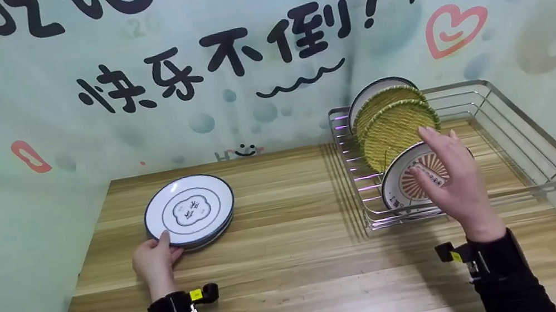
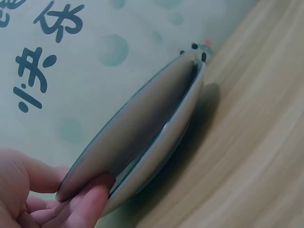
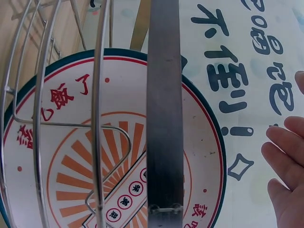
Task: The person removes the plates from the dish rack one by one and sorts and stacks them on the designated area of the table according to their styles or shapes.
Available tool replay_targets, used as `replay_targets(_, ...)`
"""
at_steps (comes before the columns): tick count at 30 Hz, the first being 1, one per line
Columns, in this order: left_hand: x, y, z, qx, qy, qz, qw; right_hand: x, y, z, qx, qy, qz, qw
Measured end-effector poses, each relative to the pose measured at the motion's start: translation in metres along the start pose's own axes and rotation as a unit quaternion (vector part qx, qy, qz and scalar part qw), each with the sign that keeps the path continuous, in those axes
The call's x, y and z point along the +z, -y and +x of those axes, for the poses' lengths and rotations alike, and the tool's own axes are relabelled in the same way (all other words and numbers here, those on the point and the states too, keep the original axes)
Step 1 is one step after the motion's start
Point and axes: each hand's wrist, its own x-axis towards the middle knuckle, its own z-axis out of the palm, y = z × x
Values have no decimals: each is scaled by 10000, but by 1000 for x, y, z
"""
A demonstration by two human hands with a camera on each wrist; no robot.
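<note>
My left hand [image 1: 153, 261] pinches the near rim of a white plate with a dark blue edge [image 1: 215, 203], thumb above and fingers beneath. In the left wrist view this upper plate [image 2: 126, 128] tilts up from a lower plate [image 2: 164, 149], a gap showing between them at the near side. My right hand [image 1: 461, 184] is raised with fingers extended by the wire dish rack [image 1: 523, 118], holding nothing. Behind it, a plate with an orange sunburst [image 1: 402, 194] stands in the rack; the right wrist view shows this sunburst plate [image 3: 71, 109] behind the rack's bars.
Two round woven yellow-green mats [image 1: 395, 128] stand upright in the rack, with another white plate [image 1: 382, 85] behind them. The rack occupies the right of the wooden table [image 1: 298, 277]. A printed cloth backdrop [image 1: 250, 126] closes off the far side.
</note>
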Motion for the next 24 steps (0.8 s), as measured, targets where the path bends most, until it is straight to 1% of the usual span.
replay_targets(4,-5,-1,0,6,-88,667,9977,-1,0,0,17,20,-8,10000)
replay_targets(9,-10,0,0,130,-232,1088,9937,-4,-2,3,41,46,-43,10000)
replay_targets(15,-10,1,-1,326,-250,1441,9887,-8,-3,5,54,68,-115,9999)
replay_targets(18,-10,2,-1,470,-304,1730,9833,-10,-3,5,33,81,-129,9999)
replay_targets(21,-12,3,-2,565,-380,2144,9744,-10,-4,6,-2,79,-132,9999)
replay_targets(22,-12,3,-3,591,-429,2228,9721,-10,-4,7,-19,68,-141,9999)
replay_targets(24,-13,1,-5,594,-513,2287,9703,-10,-4,7,-50,46,-160,9998)
